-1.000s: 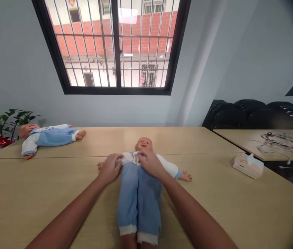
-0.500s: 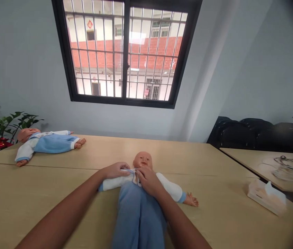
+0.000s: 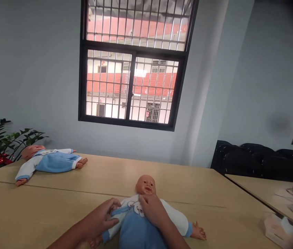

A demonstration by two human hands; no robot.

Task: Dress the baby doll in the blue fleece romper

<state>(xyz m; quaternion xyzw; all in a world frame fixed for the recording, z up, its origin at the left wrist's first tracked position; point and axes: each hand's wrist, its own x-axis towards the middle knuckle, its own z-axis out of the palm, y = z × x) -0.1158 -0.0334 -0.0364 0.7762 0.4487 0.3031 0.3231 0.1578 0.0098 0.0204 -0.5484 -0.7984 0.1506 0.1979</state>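
Note:
A baby doll (image 3: 145, 185) in blue overalls and a white shirt lies face up on the wooden table (image 3: 58, 211), its head pointing away from me. My left hand (image 3: 102, 219) rests on the doll's shoulder and sleeve, fingers curled onto the cloth. My right hand (image 3: 153, 211) presses on the doll's chest just under the chin, fingers pinched at the collar. The doll's legs are out of frame below.
A second doll (image 3: 47, 162) in the same clothes lies at the far left of the table. A potted plant (image 3: 3, 141) stands behind it. A tissue box (image 3: 282, 230) sits at the right edge; black chairs (image 3: 255, 162) line the wall by another table.
The camera has tilted upward, so the doll and my hands sit lower in view. My left hand slid from the collar down onto the doll's shoulder and sleeve.

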